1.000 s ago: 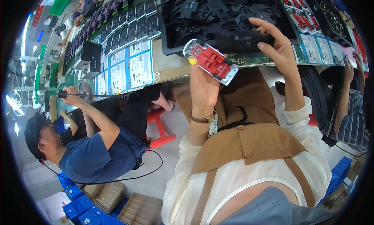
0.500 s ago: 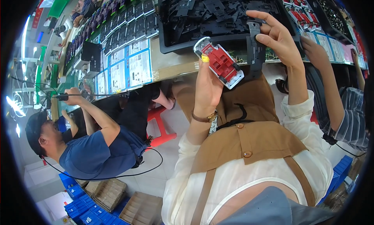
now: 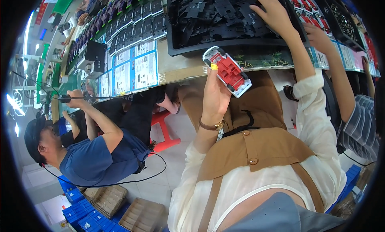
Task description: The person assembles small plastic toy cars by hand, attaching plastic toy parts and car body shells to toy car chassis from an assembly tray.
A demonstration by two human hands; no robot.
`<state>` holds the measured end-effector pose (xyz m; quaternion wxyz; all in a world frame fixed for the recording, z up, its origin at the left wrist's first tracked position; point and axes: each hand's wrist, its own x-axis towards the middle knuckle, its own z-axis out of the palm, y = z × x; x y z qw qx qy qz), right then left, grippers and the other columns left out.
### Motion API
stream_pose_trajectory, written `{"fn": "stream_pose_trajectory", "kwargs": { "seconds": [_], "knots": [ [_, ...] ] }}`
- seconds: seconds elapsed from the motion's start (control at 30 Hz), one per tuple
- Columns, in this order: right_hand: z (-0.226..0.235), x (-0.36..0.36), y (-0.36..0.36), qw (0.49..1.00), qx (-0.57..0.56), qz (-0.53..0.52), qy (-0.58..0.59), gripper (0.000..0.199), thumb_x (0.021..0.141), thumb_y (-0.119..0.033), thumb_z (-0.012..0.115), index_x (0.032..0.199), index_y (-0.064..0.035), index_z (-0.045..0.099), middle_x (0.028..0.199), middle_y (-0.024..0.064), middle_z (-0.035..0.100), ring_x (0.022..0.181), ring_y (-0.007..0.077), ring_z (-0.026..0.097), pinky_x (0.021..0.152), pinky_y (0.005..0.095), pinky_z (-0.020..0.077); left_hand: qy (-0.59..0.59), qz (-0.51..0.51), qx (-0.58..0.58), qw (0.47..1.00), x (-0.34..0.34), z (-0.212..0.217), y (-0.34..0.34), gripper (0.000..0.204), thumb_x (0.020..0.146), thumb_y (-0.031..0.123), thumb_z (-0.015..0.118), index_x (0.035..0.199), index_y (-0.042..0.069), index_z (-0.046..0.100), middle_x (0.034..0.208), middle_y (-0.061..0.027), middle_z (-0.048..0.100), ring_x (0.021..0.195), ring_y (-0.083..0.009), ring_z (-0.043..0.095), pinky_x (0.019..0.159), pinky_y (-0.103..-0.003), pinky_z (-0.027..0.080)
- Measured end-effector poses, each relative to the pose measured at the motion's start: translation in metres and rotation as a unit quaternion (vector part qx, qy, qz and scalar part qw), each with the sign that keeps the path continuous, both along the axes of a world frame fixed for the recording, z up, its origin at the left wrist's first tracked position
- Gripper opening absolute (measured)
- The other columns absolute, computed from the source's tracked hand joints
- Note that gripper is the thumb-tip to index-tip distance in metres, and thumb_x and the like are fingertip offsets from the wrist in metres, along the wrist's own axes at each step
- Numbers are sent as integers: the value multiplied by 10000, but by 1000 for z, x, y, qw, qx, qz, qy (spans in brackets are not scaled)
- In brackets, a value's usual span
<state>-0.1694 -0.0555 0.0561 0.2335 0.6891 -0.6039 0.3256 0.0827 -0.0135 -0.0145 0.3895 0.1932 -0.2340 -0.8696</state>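
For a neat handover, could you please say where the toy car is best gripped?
Probably by the white lower-right end of the toy car, coming from the right: it juts past the left hand, whose yellow-tipped thumb rests near the opposite end.

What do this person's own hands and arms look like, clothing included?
The left hand and right hand are gloveless. Loose whitish sleeves stop short of the wrists. A brown-strapped watch circles the left wrist; a yellow covering tips the left thumb.

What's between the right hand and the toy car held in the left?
The head view shows black parts, the tray's near wall and a strip of bench between the right hand and the toy car.
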Motion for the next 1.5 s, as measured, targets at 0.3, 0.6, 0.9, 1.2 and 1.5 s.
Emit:
{"fn": "stream_pose_trajectory", "kwargs": {
  "seconds": [0.3, 0.6, 0.9, 1.2, 1.5],
  "knots": [
    [-56, 27, 28, 970, 66, -232, -9, 503, 752, -396, 670, 1083, -27, 585, 1013, 90, 545, 948, 263, 554, 767, 345, 476, 3, 22, -3, 1000, -7, 0, -6, 448, 966, 381, 310, 1254, 49, 396, 1172, -145, 521, 1085, -335, 518, 933, -459, 412],
    [-53, 31, 22, 984, 23, -172, -43, 429, 748, -245, 664, 1106, -30, 565, 1022, 124, 564, 936, 307, 553, 785, 357, 466, 15, 39, -7, 999, -5, 3, -8, 443, 965, 378, 310, 1250, 50, 397, 1169, -145, 518, 1087, -340, 514, 933, -469, 409],
    [-10, 63, 41, 974, -78, -105, -187, 347, 710, -126, 683, 1014, 6, 579, 899, 147, 585, 773, 261, 581, 683, 314, 459, 18, 57, -12, 998, -3, 2, -8, 447, 964, 371, 290, 1260, 49, 382, 1172, -153, 512, 1093, -349, 508, 937, -474, 406],
    [-32, 117, 103, 958, 52, 73, -271, 531, 616, -63, 707, 1116, 20, 545, 1143, 160, 544, 1024, 287, 559, 869, 328, 451, 33, 79, -26, 996, -11, 8, -4, 535, 949, 468, 276, 1269, 55, 391, 1212, -114, 509, 1105, -252, 500, 943, -398, 396],
    [-50, 133, 99, 963, 78, 58, -251, 549, 618, -112, 723, 1123, -7, 534, 1152, 131, 540, 1021, 300, 551, 859, 338, 462, -10, 102, -79, 992, -17, 4, 6, 327, 931, 216, 471, 1222, 87, 397, 1081, -41, 539, 1011, -145, 537, 847, -296, 465]
  ]
}}
